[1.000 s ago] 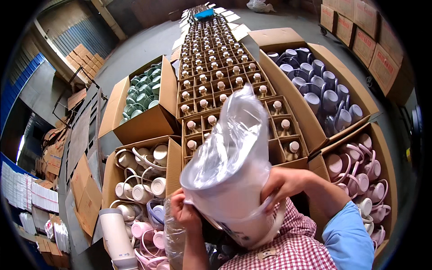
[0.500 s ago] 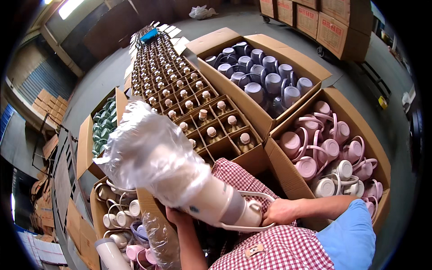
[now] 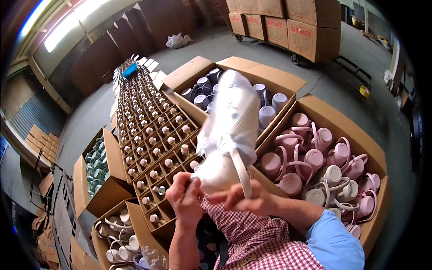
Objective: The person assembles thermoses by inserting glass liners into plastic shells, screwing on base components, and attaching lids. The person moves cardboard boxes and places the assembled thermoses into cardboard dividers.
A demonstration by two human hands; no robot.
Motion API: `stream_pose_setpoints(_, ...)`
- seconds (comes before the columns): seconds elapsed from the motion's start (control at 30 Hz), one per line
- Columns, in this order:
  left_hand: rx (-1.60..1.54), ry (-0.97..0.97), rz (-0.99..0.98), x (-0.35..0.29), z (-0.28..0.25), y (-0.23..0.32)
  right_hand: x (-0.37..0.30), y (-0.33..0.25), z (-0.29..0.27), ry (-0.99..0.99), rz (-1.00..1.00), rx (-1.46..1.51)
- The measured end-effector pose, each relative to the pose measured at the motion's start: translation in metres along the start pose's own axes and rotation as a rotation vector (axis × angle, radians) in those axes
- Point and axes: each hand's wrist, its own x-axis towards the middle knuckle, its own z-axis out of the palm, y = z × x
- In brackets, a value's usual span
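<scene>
I hold a white handled pot wrapped in a clear plastic bag over the boxes, its bagged end pointing away from me. My left hand grips the bag's near end at the pot's base. My right hand is closed on the pot's long white handle. Below lie long trays of small white-capped bottles in cardboard dividers.
A box of pink handled pots sits at the right, a box of dark blue and grey cups behind it. A box of green cups and one of white pots stand at the left. Stacked cartons stand on the far floor.
The bagged pot swung from upright in front of my face to the left, then over to the right above the dark cup box. My view tilted toward the right-hand boxes.
</scene>
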Motion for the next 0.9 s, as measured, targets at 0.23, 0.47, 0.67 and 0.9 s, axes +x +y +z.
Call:
stream_pose_setpoints(0.23,-0.286,0.103,-0.081,0.039,-0.004,-0.022,0.081,-0.044,-0.033,0.081,0.033,0.331)
stream_pose_setpoints(0.47,-0.308,0.089,-0.036,0.082,0.006,-0.043,0.178,-0.075,-0.083,0.177,-0.397,0.745)
stream_pose_setpoints(0.67,-0.279,-0.106,-0.154,0.099,0.026,-0.09,0.224,-0.141,-0.181,0.245,-0.863,0.854)
stream_pose_setpoints(0.9,0.265,-0.06,0.514,0.192,0.106,-0.071,0.226,-0.109,-0.195,0.544,-0.771,0.907)
